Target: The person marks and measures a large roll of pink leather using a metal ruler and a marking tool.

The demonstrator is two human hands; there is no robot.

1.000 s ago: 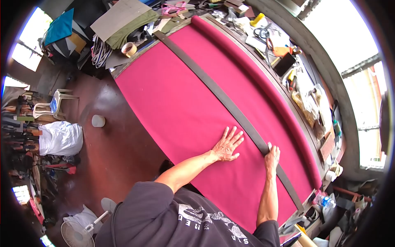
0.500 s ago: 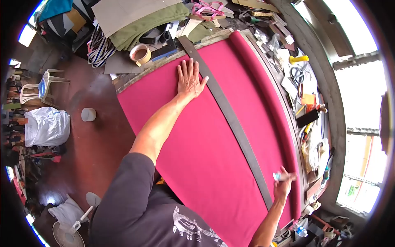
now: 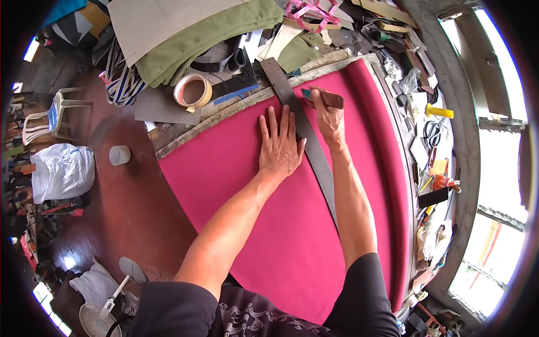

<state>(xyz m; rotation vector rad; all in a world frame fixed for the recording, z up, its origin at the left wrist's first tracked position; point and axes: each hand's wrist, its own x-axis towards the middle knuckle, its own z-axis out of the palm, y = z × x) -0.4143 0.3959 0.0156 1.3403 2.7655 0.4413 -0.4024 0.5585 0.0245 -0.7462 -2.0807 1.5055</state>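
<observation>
A magenta fabric sheet (image 3: 269,224) covers the table, its rolled part (image 3: 393,185) along the right side. A long dark straightedge (image 3: 307,132) lies diagonally across the fabric. My left hand (image 3: 279,147) rests flat with fingers spread on the fabric, its fingertips at the straightedge's left edge. My right hand (image 3: 328,118) is closed around a brown-handled tool (image 3: 332,100) with a teal part at its left end, just right of the straightedge near its far end. The tool's tip is too small to make out.
Olive cloth (image 3: 208,36), a tape roll (image 3: 192,91) and pink straps (image 3: 311,12) lie beyond the fabric. Scissors (image 3: 432,133), a yellow-handled item (image 3: 439,111) and a black phone-like object (image 3: 433,196) sit along the right edge. A white fan (image 3: 96,319) stands at lower left.
My right hand has moved from the lower right up to the straightedge's far end with the tool. My left hand has shifted slightly right and down in view; the camera view has shifted too.
</observation>
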